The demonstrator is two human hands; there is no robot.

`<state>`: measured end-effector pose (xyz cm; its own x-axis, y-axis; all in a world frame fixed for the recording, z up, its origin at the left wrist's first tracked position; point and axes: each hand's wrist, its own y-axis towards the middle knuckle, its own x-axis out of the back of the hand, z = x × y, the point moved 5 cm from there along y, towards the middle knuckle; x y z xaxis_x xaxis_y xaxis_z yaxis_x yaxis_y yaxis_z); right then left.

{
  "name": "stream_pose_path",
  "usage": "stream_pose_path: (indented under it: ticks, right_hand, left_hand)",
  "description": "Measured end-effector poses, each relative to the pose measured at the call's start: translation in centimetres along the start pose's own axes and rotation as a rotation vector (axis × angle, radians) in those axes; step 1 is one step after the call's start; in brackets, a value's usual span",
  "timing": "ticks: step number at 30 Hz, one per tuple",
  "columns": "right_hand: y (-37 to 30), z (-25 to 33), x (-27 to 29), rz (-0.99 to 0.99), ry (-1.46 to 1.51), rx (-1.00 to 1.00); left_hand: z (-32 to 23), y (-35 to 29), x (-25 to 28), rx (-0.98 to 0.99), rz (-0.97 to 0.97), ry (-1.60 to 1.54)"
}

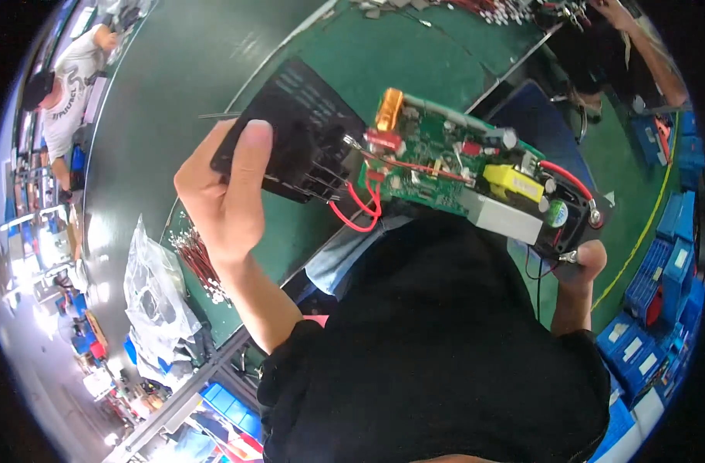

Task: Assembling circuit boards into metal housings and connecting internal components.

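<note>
My left hand (227, 193) grips a black plastic panel (291, 116) printed with pale text, the thumb pressed on its face. Short red wires (354, 224) run from the panel's lower right to a green circuit board (426, 166). The board carries a yellow transformer (513, 183), an orange wound coil (389, 109) and a grey metal block (504, 219). At its right end, my right hand (588, 266) closes on a black end piece (570, 220) with a thick red cable bolted on. Most of that hand's fingers are hidden. Both parts are held up over the bench's edge.
A green workbench (291, 224) stretches ahead and left, bearing a clear plastic bag (156, 289) and a bundle of red wires (197, 262). Blue bins (638, 347) line the right side. One person (75, 89) works at far left; another's arm (652, 58) shows at upper right.
</note>
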<state>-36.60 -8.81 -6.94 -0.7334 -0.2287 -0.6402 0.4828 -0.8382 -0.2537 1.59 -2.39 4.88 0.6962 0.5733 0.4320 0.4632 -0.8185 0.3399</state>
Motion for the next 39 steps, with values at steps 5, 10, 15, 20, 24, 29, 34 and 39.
stream_pose_path:
  ticks: [5,10,15,20,24,29,34,39]
  right_hand:
    - [-2.1,-3.2,0.8,-0.029,-0.063,-0.163]
    - [-1.6,-6.0,2.4,0.017,0.04,-0.22]
    - [-1.2,-7.3,1.8,0.004,0.04,-0.217]
    - [-0.5,-7.6,0.5,0.041,0.068,-0.229]
    - [-0.7,-8.3,1.8,0.023,0.041,-0.309]
    - [0.0,-8.3,2.6,0.008,-0.012,-0.292]
    - [-0.6,-8.3,3.7,-0.043,-0.168,-0.35]
    - [0.0,-6.7,1.6,-0.007,-0.069,-0.485]
  left_hand:
    - [2.2,0.2,-3.1,-0.072,0.012,-0.077]
    - [6.3,0.0,-3.1,0.018,0.029,-0.302]
    - [9.1,-0.1,-3.3,0.087,0.146,-0.53]
    - [9.9,0.0,-2.8,0.107,0.205,-0.756]
    - [10.4,0.2,-2.5,0.113,0.24,-0.791]
    - [10.6,0.1,-2.3,0.058,0.288,-0.887]
    - [9.6,0.3,-3.3,0.038,0.199,-0.845]
    - [8.8,0.0,-3.9,0.066,0.358,-0.791]
